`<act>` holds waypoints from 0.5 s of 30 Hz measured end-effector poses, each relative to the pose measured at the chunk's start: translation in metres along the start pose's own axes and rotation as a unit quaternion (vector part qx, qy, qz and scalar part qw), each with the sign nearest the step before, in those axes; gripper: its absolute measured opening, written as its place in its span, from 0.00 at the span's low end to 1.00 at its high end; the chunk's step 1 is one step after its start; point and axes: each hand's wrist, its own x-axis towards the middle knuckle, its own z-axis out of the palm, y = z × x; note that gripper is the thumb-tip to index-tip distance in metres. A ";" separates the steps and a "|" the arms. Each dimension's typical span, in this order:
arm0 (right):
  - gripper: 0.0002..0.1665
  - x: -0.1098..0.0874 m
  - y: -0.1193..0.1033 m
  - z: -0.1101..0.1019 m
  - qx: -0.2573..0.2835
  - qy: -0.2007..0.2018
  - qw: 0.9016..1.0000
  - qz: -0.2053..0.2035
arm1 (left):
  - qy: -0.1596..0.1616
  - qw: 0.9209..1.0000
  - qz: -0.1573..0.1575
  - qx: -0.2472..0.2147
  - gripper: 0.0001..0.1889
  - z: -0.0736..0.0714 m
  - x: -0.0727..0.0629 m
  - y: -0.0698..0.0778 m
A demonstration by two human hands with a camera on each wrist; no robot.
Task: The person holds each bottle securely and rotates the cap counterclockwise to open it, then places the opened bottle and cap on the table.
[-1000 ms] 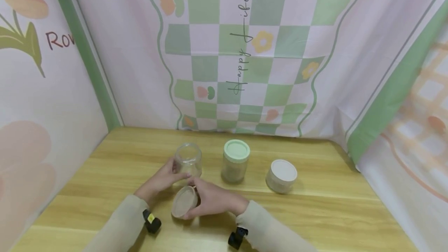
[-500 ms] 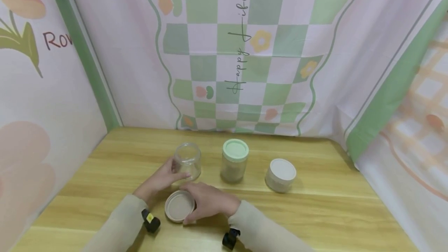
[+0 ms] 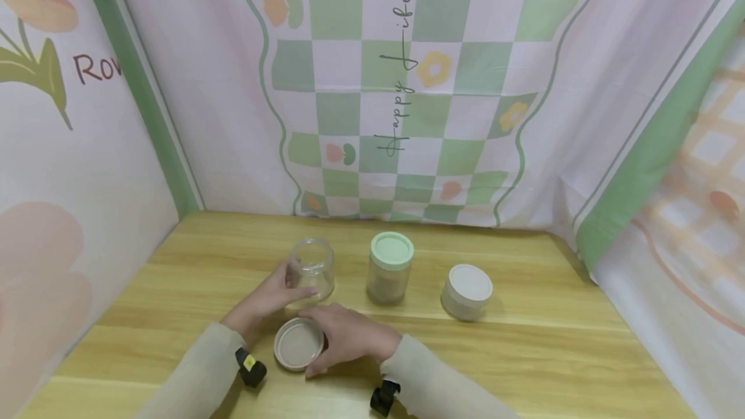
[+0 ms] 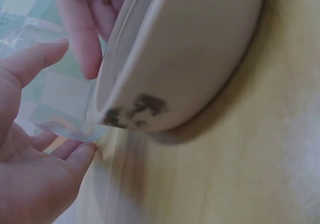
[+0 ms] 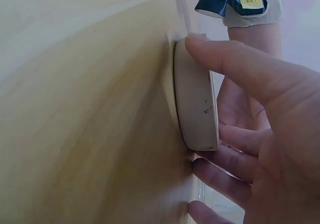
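An uncovered clear glass jar [image 3: 313,267] stands upright on the table. My left hand [image 3: 273,296] grips its left side, thumb across the front. Nearer to me lies a beige round lid [image 3: 298,344], its hollow side up and its rim raised; dark marks show on its outer wall [image 4: 170,84] in the left wrist view. My right hand [image 3: 349,338] holds the lid by its right edge, thumb [image 5: 225,54] at one end of the rim and fingers [image 5: 232,159] at the other. The fingertips reach down close to the tabletop.
A glass jar with a mint green lid [image 3: 392,251] stands right of the uncovered jar. Farther right is a low container with a white lid [image 3: 470,282]. Printed curtains [image 3: 384,115] border the wooden table [image 3: 541,354] at the back and sides.
My right hand has lowered the lid from a tilt to flat, hollow side up, slightly left and nearer me. Over the last half second little moves. My left hand stays at the jar.
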 end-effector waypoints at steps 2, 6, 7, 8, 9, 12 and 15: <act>0.57 -0.001 0.001 0.000 0.002 -0.004 1.000 -0.005 | 0.000 1.000 -0.003 0.003 0.51 0.000 -0.001 0.001; 0.58 -0.005 0.001 -0.002 0.008 -0.016 1.000 -0.004 | 0.004 1.000 -0.006 0.009 0.52 0.000 -0.005 0.004; 0.58 -0.006 0.001 -0.002 0.010 -0.019 1.000 0.002 | 0.004 1.000 -0.008 0.010 0.52 -0.001 -0.006 0.005; 0.58 -0.008 0.000 -0.003 0.011 -0.022 1.000 0.008 | 0.005 1.000 -0.006 0.011 0.53 -0.001 -0.007 0.006; 0.58 -0.009 0.000 -0.004 0.010 -0.023 1.000 0.013 | 0.007 1.000 -0.005 0.012 0.53 -0.001 -0.008 0.006; 0.56 -0.013 -0.002 -0.009 0.009 -0.019 0.999 0.031 | 0.012 1.000 0.012 0.014 0.52 -0.003 -0.010 0.009; 0.53 -0.017 -0.001 -0.014 0.001 -0.007 0.999 0.037 | 0.018 0.999 0.043 0.013 0.51 -0.004 -0.011 0.012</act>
